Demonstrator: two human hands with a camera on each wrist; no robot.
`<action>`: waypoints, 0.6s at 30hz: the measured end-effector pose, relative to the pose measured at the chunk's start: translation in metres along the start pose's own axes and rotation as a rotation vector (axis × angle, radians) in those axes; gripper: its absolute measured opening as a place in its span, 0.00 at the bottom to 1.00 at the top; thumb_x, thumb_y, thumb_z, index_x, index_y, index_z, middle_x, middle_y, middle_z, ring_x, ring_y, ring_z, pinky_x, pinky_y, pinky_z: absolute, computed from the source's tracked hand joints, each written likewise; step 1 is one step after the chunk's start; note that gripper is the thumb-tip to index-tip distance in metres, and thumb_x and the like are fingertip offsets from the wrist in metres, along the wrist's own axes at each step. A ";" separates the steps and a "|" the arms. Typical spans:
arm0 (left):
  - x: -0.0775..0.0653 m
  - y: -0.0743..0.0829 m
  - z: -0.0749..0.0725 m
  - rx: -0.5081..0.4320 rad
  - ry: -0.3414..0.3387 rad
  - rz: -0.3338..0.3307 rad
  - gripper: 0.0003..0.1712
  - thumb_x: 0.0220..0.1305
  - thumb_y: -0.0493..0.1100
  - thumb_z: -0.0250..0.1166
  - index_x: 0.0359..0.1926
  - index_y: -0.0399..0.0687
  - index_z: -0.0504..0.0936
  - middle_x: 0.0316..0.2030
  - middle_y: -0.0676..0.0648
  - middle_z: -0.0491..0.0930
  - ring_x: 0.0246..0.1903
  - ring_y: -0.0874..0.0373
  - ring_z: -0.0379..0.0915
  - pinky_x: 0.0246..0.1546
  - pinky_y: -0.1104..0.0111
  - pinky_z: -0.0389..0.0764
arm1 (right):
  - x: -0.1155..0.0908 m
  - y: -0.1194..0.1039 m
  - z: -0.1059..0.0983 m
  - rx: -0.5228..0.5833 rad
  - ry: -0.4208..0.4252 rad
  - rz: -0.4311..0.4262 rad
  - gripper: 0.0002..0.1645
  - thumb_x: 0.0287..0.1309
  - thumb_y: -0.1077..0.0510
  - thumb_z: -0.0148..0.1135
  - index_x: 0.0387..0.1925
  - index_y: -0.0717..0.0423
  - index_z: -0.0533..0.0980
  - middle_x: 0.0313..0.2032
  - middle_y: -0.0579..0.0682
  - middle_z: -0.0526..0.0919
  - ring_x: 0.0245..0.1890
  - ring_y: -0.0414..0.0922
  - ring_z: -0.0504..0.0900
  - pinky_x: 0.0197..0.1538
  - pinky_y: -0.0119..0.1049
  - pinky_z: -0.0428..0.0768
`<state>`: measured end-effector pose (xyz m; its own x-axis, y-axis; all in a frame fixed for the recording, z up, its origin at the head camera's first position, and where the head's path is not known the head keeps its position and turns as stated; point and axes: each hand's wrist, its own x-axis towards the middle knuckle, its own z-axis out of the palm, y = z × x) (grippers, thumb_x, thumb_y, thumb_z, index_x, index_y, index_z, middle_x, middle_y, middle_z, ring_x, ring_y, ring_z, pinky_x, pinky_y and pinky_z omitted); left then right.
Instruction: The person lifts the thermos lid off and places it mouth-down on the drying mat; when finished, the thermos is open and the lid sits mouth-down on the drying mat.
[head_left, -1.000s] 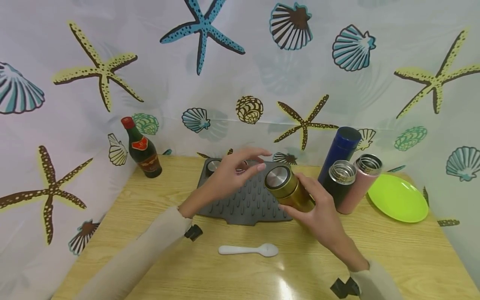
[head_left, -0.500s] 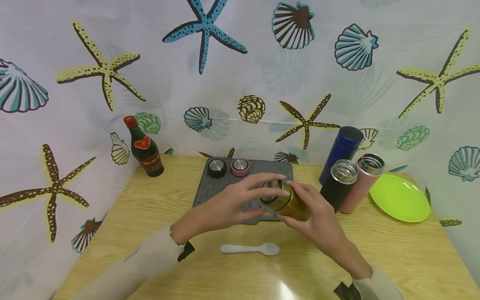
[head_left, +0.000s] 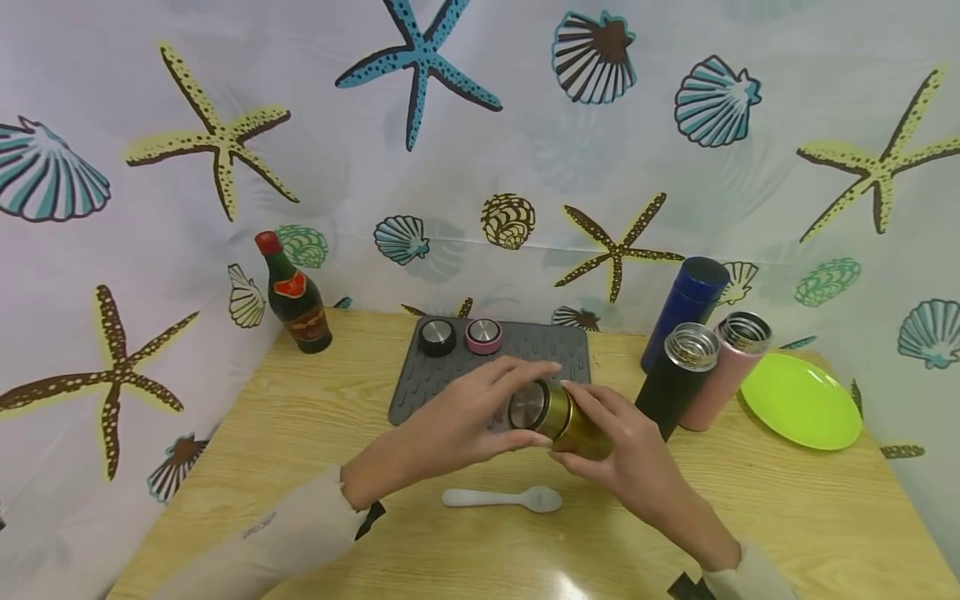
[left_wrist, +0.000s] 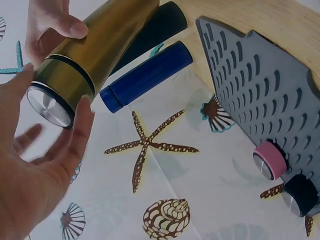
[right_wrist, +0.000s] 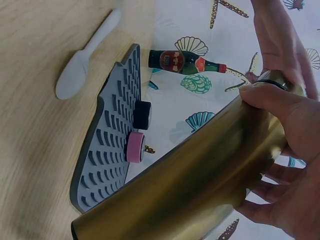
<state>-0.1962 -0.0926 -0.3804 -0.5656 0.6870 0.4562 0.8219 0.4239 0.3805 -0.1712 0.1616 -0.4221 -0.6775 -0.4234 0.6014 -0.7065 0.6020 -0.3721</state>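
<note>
My right hand grips a gold thermos by its body, tilted and raised above the table. The thermos's gold lid with a steel top faces left. My left hand holds the lid's rim between thumb and fingers, as the left wrist view also shows. In the right wrist view the gold body runs toward the lower left, and the left hand is partly hidden behind its lid end. A white spoon lies on the table below the hands.
On a grey drying mat sit a black lid and a pink lid. Right of the hands stand open black and pink thermoses, a blue one and a green plate. A dark bottle stands back left.
My left hand has come down and across to the thermos and now holds its lid. The thermos has tipped further left and dropped slightly in my right hand.
</note>
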 end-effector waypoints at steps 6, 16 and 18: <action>0.002 0.008 0.010 0.064 0.012 -0.232 0.35 0.70 0.63 0.68 0.66 0.48 0.73 0.45 0.50 0.73 0.24 0.64 0.69 0.25 0.73 0.76 | -0.001 -0.001 0.005 -0.048 0.003 -0.040 0.51 0.41 0.53 0.89 0.69 0.56 0.76 0.57 0.57 0.83 0.55 0.55 0.85 0.52 0.51 0.87; -0.007 0.004 -0.001 0.000 -0.149 0.129 0.43 0.66 0.42 0.75 0.77 0.59 0.67 0.81 0.48 0.57 0.77 0.44 0.61 0.58 0.59 0.84 | -0.003 0.007 0.001 -0.110 0.071 -0.119 0.50 0.35 0.56 0.90 0.64 0.63 0.79 0.54 0.60 0.84 0.52 0.56 0.86 0.49 0.51 0.87; -0.009 0.003 -0.002 0.025 -0.167 0.185 0.40 0.66 0.35 0.73 0.75 0.58 0.69 0.80 0.47 0.59 0.80 0.41 0.53 0.60 0.59 0.83 | -0.003 0.008 -0.001 -0.125 0.076 -0.155 0.51 0.35 0.56 0.90 0.65 0.63 0.78 0.54 0.60 0.84 0.52 0.57 0.86 0.50 0.52 0.87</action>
<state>-0.1888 -0.0986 -0.3821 -0.3878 0.8415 0.3761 0.9130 0.2946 0.2822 -0.1749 0.1681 -0.4265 -0.5423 -0.4677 0.6979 -0.7667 0.6152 -0.1835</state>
